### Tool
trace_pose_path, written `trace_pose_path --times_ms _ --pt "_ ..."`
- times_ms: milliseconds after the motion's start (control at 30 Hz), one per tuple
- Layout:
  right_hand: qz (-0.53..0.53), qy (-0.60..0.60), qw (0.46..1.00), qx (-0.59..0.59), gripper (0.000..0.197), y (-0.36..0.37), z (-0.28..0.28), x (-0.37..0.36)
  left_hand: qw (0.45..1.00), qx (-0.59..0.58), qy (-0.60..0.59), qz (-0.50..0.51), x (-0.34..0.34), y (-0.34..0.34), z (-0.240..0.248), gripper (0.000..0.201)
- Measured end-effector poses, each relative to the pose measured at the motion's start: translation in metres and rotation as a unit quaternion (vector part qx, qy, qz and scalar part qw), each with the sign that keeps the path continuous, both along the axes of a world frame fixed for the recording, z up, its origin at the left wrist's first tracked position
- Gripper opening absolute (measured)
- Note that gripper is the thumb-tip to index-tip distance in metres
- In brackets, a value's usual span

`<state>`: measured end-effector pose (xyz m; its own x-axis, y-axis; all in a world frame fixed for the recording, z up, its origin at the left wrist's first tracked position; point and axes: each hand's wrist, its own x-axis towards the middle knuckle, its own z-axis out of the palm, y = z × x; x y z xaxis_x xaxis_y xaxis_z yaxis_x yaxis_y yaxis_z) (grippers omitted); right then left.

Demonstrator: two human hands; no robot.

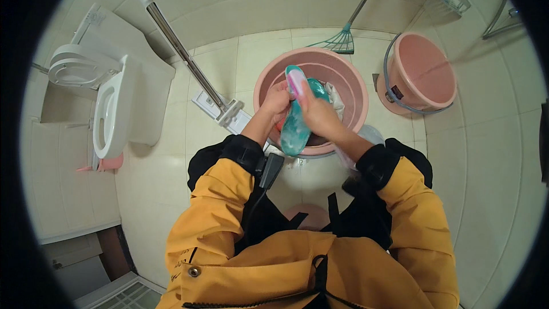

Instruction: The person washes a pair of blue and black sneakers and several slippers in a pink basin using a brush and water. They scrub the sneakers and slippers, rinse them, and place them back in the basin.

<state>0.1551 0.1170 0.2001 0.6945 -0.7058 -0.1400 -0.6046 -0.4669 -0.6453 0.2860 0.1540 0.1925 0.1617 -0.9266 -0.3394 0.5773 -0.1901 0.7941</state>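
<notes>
Over the pink basin [359, 88], a teal slipper [295, 134] is held tilted lengthwise, with whitish suds on its lower part. My left hand [277, 102] is closed on its left edge. My right hand [320, 117] is closed round a pink-and-white scrubbing brush [296, 78] that lies against the slipper's upper end; the fingers partly hide it. Behind my right hand, another teal slipper [318, 88] sits in the basin beside a white cloth [335, 102]. A small orange-red patch shows under my left hand, too covered to name.
A pink bucket [403, 51] with a grey handle stands at right. A flat mop [189, 60] leans left of the basin, and a green rake-like broom [341, 40] rests behind it. The white toilet [134, 100] is at far left. A clear container [372, 134] sits beside the basin.
</notes>
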Motion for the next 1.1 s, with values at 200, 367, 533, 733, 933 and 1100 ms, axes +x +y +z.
trace_pose_path --times_ms 200,367,533,733,933,1100 --pt "-0.042 -0.018 0.999 -0.03 0.048 0.004 0.0 0.003 0.998 0.021 -0.033 -0.038 -0.001 0.0 0.002 0.042" --pt "-0.101 -0.039 0.994 -0.011 0.052 0.0 0.004 0.004 0.995 -0.022 -0.005 -0.099 -0.005 -0.003 0.007 0.035" --pt "-0.076 -0.013 0.997 -0.024 0.049 0.0 0.009 0.001 1.0 0.002 0.0 0.028 -0.005 -0.005 0.008 0.043" --pt "-0.008 0.046 0.999 -0.014 0.05 -0.001 0.018 -0.001 1.0 -0.011 0.019 -0.012 -0.005 -0.008 0.003 0.045" --pt "-0.099 0.021 0.995 -0.025 0.049 0.001 0.025 -0.003 0.999 -0.021 0.022 -0.031 -0.004 -0.009 0.007 0.045" --pt "-0.134 -0.055 0.982 -0.118 0.051 0.002 0.022 -0.003 1.0 -0.009 0.021 -0.018 -0.007 -0.006 0.008 0.046"
